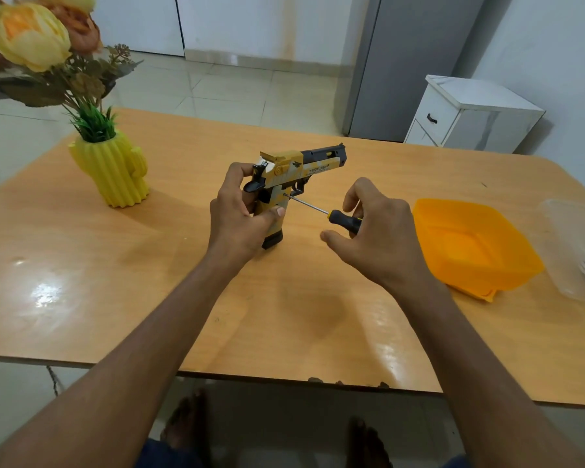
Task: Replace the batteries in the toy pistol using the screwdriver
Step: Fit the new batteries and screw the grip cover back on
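My left hand (242,211) grips the toy pistol (293,177) upright, its base on the wooden table (183,298), so the grip's side faces the tool. My right hand (375,231) holds the screwdriver (331,216), tip at a screw. Beyond, 1 orange tub (470,241), cactus vase (112,167), white cabinet (470,113).

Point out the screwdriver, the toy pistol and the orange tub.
screwdriver (347,223): head view, on its black handle below the right hand's fingers.
toy pistol (318,163): head view, on the yellow side of its slide.
orange tub (453,206): head view, on its far rim.
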